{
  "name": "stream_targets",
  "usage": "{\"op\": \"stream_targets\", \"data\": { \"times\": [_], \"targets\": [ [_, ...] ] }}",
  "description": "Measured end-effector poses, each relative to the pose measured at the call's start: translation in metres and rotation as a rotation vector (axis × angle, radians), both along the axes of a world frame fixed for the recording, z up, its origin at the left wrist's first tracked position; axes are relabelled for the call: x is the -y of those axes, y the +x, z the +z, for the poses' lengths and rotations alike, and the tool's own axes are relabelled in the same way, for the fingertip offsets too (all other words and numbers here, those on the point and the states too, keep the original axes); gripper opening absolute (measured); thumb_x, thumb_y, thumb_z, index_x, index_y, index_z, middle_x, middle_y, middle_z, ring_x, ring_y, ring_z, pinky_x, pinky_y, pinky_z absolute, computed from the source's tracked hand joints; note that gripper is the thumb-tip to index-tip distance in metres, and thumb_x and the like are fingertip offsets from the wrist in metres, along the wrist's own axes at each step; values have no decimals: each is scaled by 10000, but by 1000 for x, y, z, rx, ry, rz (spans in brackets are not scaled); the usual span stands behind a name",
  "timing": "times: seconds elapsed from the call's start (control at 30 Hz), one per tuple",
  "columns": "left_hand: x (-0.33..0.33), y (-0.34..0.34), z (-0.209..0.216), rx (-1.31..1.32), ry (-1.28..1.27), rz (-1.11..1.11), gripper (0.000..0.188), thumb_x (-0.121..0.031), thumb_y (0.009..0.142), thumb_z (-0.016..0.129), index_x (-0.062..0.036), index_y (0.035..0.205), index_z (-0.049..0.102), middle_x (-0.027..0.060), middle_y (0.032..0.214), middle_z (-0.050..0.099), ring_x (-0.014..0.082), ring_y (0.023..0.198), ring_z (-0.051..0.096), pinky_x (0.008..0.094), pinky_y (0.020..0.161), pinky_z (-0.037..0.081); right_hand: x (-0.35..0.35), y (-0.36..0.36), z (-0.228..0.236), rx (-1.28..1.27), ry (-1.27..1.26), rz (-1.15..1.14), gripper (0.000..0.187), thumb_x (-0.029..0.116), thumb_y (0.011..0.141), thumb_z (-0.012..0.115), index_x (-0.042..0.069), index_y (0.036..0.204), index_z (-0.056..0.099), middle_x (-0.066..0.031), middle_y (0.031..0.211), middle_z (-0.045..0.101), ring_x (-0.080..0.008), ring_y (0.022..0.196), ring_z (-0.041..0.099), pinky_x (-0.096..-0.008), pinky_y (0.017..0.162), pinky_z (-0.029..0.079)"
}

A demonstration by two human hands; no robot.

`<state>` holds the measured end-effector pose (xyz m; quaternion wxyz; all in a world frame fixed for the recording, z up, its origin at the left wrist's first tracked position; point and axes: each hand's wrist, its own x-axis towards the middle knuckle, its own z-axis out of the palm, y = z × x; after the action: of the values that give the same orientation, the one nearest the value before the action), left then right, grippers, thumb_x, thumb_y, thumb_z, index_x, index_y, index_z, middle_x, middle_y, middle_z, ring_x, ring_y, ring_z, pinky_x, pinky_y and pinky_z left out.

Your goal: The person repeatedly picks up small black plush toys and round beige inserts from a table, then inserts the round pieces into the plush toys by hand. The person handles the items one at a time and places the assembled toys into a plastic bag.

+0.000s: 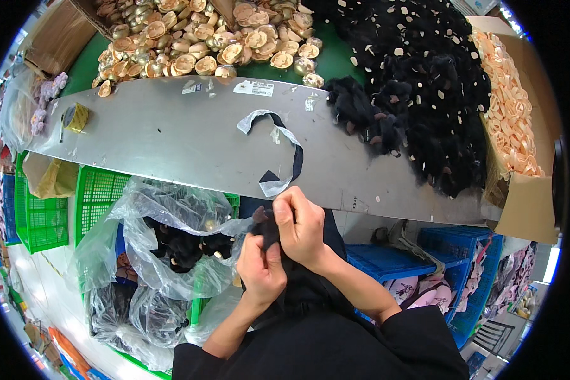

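Note:
Close to my body, just off the table's near edge, a small black plush piece (pixel 267 229) with a brownish patch is pinched between both hands. My left hand (pixel 261 271) is closed on its lower end. My right hand (pixel 301 227) grips its upper right side, thumb pressed on the fingers. Much of the piece is covered by my fingers. Beyond my right hand, a curled black-and-white strip (pixel 295 161) lies on the metal table (pixel 190 136).
Shiny gold and cream half shells (pixel 183 63) are heaped at the back. Black plush pieces (pixel 418 88) pile up at the right, beside a carton of peach-coloured parts (pixel 506 107). A tape roll (pixel 76 118) stands left. Below are a plastic-lined green crate (pixel 98 196) and blue crates (pixel 377 259).

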<state>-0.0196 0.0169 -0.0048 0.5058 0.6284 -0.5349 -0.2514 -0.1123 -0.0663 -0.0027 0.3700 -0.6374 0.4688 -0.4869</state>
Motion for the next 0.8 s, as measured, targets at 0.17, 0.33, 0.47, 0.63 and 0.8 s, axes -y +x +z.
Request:
{"op": "stream_targets", "data": {
  "times": [0.17,0.33,0.47,0.63,0.8],
  "targets": [
    [-3,21,5,-237,76,101,122,-101,1001,620,-13,930,574,-12,715,512,52,591,411,243,525,320,6,-9,8,-44,-202,235,320,156,846,792,17,1061,601,-119,909,614,-267,723,649,-342,635,532],
    [-21,34,-3,-256,127,100,165,-151,1029,594,-32,932,533,-54,681,461,11,562,379,211,504,268,0,-13,11,-108,-73,355,446,54,815,771,41,1217,578,-145,1007,606,-319,828,668,-378,710,553],
    [-30,36,-6,-136,117,49,184,-191,1041,584,-63,942,496,-64,699,470,-6,532,375,188,470,256,-2,-2,9,-227,-86,361,486,44,794,758,52,1244,574,-141,1078,611,-343,885,662,-381,739,555],
    [-35,73,14,-361,92,356,170,-187,1050,559,-39,965,557,-35,861,523,27,735,425,196,619,360,39,-6,35,-233,-39,459,365,252,917,719,61,1207,608,-122,1025,630,-264,806,684,-370,709,550],
    [-46,128,3,-292,69,677,231,-225,1075,532,-76,900,503,-66,803,450,3,639,349,185,511,257,168,12,39,-450,-278,343,365,241,920,696,90,1243,617,-136,1014,651,-305,815,672,-410,712,539]
  ]
}}
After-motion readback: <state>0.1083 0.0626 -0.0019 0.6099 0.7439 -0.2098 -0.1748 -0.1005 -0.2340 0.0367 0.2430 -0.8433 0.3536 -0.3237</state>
